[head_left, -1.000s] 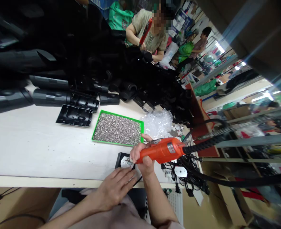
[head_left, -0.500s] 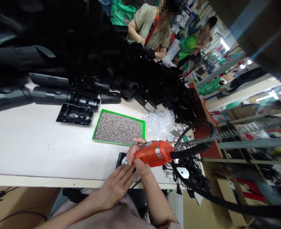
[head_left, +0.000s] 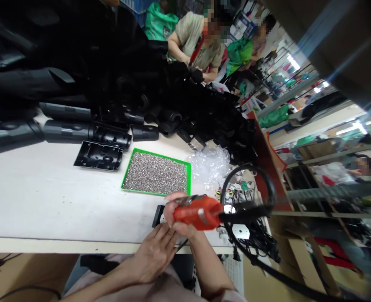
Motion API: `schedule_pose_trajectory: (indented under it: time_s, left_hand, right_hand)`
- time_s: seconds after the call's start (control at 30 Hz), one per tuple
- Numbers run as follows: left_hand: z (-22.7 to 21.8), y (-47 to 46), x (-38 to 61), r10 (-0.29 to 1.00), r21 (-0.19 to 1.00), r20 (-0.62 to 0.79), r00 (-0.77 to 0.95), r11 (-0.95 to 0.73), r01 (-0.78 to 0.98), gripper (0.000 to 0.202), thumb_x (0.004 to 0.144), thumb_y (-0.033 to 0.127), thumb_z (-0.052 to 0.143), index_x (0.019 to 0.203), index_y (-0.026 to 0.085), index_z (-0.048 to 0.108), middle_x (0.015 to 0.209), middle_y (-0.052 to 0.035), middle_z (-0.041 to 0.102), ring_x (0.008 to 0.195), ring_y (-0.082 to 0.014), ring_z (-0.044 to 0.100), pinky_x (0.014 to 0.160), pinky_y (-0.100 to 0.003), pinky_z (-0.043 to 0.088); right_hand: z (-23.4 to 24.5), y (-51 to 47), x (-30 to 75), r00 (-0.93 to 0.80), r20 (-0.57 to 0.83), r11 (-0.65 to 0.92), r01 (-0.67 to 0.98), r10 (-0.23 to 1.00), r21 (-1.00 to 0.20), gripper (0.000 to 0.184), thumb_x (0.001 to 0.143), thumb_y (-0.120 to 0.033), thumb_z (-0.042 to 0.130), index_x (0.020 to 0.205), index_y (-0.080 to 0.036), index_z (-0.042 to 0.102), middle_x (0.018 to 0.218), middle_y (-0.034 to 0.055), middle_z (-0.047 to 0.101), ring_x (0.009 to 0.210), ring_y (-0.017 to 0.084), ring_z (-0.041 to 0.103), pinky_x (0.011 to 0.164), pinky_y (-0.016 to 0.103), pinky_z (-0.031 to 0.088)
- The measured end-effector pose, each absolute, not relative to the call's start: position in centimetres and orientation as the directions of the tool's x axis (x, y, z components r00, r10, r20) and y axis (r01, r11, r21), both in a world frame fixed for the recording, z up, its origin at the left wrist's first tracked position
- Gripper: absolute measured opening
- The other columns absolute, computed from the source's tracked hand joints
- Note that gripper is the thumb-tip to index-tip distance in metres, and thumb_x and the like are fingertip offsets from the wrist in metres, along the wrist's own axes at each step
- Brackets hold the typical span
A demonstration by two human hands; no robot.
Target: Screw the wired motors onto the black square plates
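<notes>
My right hand [head_left: 176, 212] is wrapped round an orange electric screwdriver [head_left: 201, 213], whose black cord leaves its rear end. Its bit is hidden behind my fingers. Below it, on the table, lies a small black plastic part [head_left: 157, 216] with a bit of white plate showing. My left hand [head_left: 152, 253] holds this part from the near side, fingers together; the fingertips are partly covered by my right hand. Just beyond sits a green tray [head_left: 189, 178] filled with small silvery screws [head_left: 154, 173].
Black plastic shells [head_left: 99, 156] and a big dark heap of parts [head_left: 198, 105] line the far side. Clear plastic bags [head_left: 210, 165], small wired parts and a tangle of black cables [head_left: 260, 241] lie to the right. A co-worker [head_left: 188, 42] sits across the table.
The screwdriver has shifted slightly down and left with my right hand, and its cord has swung. My left hand stays at the black part. The view has tilted slightly.
</notes>
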State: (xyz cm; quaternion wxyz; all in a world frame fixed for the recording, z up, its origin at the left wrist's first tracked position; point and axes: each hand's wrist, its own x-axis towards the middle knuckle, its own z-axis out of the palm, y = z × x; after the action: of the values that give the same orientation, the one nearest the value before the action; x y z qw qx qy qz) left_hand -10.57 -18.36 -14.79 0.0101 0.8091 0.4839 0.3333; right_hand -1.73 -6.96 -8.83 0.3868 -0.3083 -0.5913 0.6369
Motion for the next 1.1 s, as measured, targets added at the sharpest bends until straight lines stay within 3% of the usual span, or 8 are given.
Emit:
schedule_pose_trajectory:
  time_s: [0.13,0.2,0.3,0.4,0.5,0.77,0.93,1.1]
  left_hand:
    - [-12.4,-14.6,-13.3,0.765,0.411,0.573,0.295,-0.579,0.705,0.023,0.095,0.024,0.046,0.089,0.025,0.069,0.102,-0.0009,0.073,0.098,-0.0197,0.062,0.088,-0.036,0.048]
    - [-11.4,-10.7,-15.4,0.804,0.416,0.551,0.223,-0.497,0.762,0.025,0.096,0.024,0.046,0.087,0.02,0.069,0.086,-0.0053,0.072,0.083,-0.0224,0.062,0.073,-0.038,0.047]
    - [-10.8,-4.7,-17.8,0.966,0.33,0.247,0.077,-0.158,0.93,0.027,0.091,0.035,0.057,0.102,0.013,0.068,0.097,-0.0142,0.069,0.089,-0.0286,0.058,0.076,-0.041,0.042]
    - [-11.1,-1.4,-19.0,0.988,0.312,0.108,0.107,-0.136,0.94,0.019,0.085,0.035,0.065,0.084,0.017,0.072,0.093,-0.0104,0.071,0.092,-0.0275,0.057,0.083,-0.04,0.039]
    - [-11.6,-1.0,-19.3,0.983,0.333,0.115,0.145,-0.176,0.926,0.02,0.088,0.032,0.06,0.077,0.021,0.074,0.091,-0.0059,0.072,0.092,-0.0254,0.056,0.085,-0.039,0.036]
    - [-11.3,-2.8,-19.8,0.941,0.327,0.322,0.101,-0.21,0.921,0.028,0.093,0.028,0.049,0.097,0.018,0.075,0.107,-0.0084,0.072,0.094,-0.0273,0.058,0.079,-0.04,0.037]
    - [-11.6,-9.0,-18.5,0.864,0.508,0.496,0.091,-0.373,0.776,0.029,0.097,0.039,0.048,0.09,0.022,0.071,0.09,-0.0023,0.073,0.083,-0.0202,0.062,0.07,-0.034,0.039]
    - [-13.4,-14.5,-16.2,0.935,0.774,0.349,-0.068,-0.246,0.584,0.028,0.095,0.042,0.051,0.08,0.023,0.065,0.078,0.0013,0.071,0.074,-0.0151,0.063,0.07,-0.029,0.045]
  right_hand:
    - [-4.3,-5.0,-0.5,-0.285,0.287,0.179,-0.352,0.914,-0.919,0.057,0.071,-0.056,0.07,0.117,-0.026,0.057,0.044,-0.0111,0.04,0.033,0.01,0.034,0.038,0.026,0.038]
    - [-2.6,-4.1,0.2,-0.186,0.332,0.257,-0.34,0.925,-0.905,0.057,0.071,-0.055,0.069,0.119,-0.026,0.057,0.044,-0.0114,0.039,0.031,0.01,0.032,0.036,0.026,0.037]
    - [-2.3,-3.8,0.9,-0.199,0.307,0.242,-0.294,0.931,-0.925,0.053,0.073,-0.051,0.07,0.117,-0.025,0.056,0.048,-0.0104,0.043,0.033,0.01,0.036,0.037,0.025,0.038]
    - [-3.8,-4.4,1.1,-0.246,0.272,0.198,-0.288,0.93,-0.937,0.05,0.078,-0.042,0.068,0.121,-0.025,0.052,0.053,-0.0096,0.047,0.038,0.009,0.041,0.041,0.024,0.04]
    - [-5.3,-5.0,1.2,-0.296,0.266,0.177,-0.298,0.917,-0.938,0.055,0.078,-0.037,0.068,0.128,-0.025,0.047,0.057,-0.0092,0.049,0.04,0.009,0.043,0.042,0.023,0.039]
    - [-5.2,-5.2,0.3,-0.324,0.258,0.158,-0.303,0.91,-0.94,0.055,0.077,-0.044,0.071,0.126,-0.027,0.051,0.057,-0.0082,0.05,0.041,0.01,0.044,0.042,0.023,0.038]
    - [-3.6,-6.2,-1.8,-0.16,0.388,0.263,-0.503,0.908,-0.823,0.052,0.078,-0.053,0.068,0.121,-0.028,0.052,0.049,-0.0112,0.043,0.033,0.009,0.036,0.038,0.025,0.041]
    - [-3.5,-7.7,-3.5,-0.229,0.374,0.191,-0.564,0.899,-0.803,0.044,0.081,-0.054,0.065,0.115,-0.029,0.052,0.05,-0.0101,0.046,0.035,0.011,0.039,0.04,0.026,0.043]
